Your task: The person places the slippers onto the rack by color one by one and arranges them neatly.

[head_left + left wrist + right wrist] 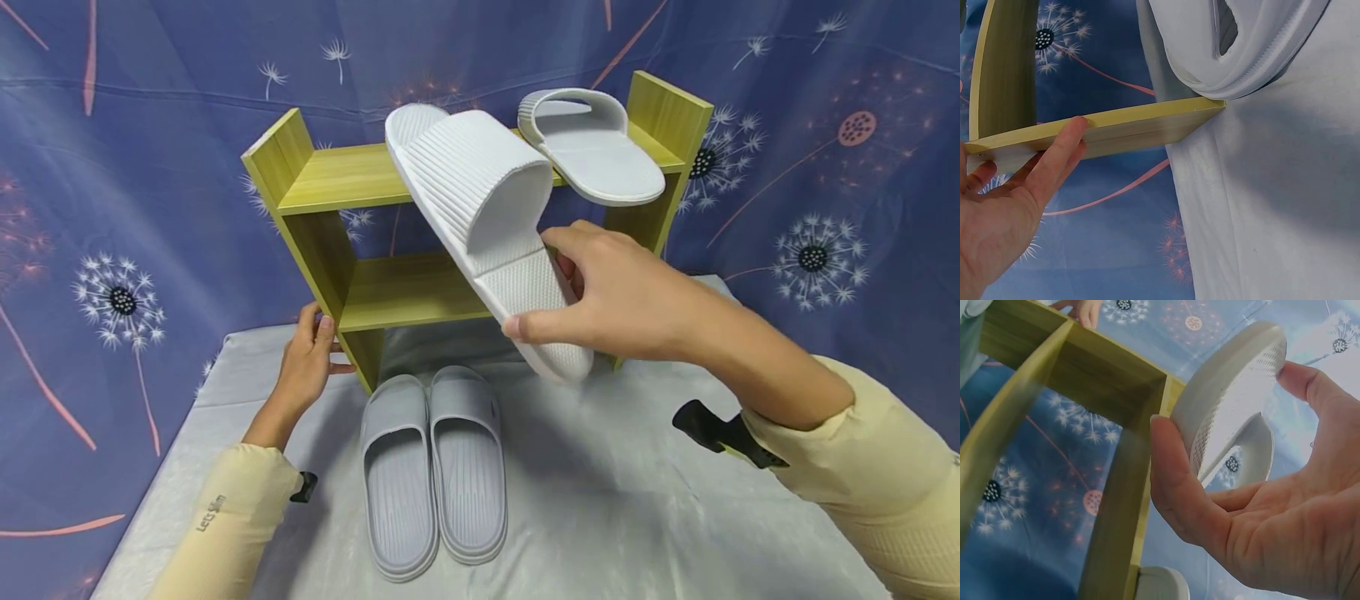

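In the head view my right hand pinches a white slipper by its heel end, thumb along one edge and fingers along the other. The slipper slants across the front of a yellow-green wooden rack, its toe over the top board; whether it touches the board I cannot tell. The right wrist view shows the held slipper's textured footbed between thumb and fingers. My left hand rests against the rack's left side panel, its fingers fairly straight on the outer face.
A second white slipper lies on the top board's right part, its heel jutting over the front edge. Two grey slippers stand side by side on the pale cloth before the rack. A blue dandelion-print curtain hangs behind.
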`<state>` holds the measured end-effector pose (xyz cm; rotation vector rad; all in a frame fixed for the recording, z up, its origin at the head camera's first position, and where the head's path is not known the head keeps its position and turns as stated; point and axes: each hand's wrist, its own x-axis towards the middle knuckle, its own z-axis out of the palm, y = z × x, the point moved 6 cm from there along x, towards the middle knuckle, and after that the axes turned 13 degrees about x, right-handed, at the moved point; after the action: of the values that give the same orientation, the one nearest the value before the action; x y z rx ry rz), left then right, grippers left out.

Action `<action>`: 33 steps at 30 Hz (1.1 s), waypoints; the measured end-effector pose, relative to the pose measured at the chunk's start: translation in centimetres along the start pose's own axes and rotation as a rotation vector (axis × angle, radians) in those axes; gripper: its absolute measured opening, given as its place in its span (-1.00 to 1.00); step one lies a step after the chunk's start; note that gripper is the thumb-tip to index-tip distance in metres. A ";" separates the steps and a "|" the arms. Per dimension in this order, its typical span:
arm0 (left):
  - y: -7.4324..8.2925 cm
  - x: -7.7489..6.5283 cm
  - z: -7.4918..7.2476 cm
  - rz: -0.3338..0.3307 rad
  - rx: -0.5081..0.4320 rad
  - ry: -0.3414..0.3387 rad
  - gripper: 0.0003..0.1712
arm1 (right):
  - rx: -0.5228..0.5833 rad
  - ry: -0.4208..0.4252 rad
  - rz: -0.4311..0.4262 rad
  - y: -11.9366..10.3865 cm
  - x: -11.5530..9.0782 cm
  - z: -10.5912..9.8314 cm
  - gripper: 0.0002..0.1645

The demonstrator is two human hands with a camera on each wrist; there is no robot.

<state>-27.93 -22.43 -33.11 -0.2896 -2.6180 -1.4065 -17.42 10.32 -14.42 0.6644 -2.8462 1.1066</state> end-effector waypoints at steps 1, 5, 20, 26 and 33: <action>0.1 0.0 0.0 0.004 0.001 0.000 -0.44 | -0.003 0.010 -0.003 -0.2 0.2 -0.3 -0.46; -0.1 0.2 -0.1 0.020 -0.005 0.004 -0.45 | -0.013 0.042 0.002 -0.5 1.1 -1.2 -0.49; -1.3 0.5 0.2 0.001 0.027 0.005 -0.42 | -0.111 0.107 0.012 -1.8 4.0 -3.3 -0.38; -1.1 0.4 0.2 0.013 0.025 0.008 -0.43 | -0.158 0.106 0.075 -1.9 6.0 -4.1 -0.21; -1.5 0.5 0.3 0.000 0.019 0.000 -0.42 | -0.192 0.077 0.141 -2.4 8.2 -4.5 -0.20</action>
<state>-28.80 -22.94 -34.31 -0.2869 -2.6300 -1.3806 -24.51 8.48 -8.16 0.4061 -2.9201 0.8370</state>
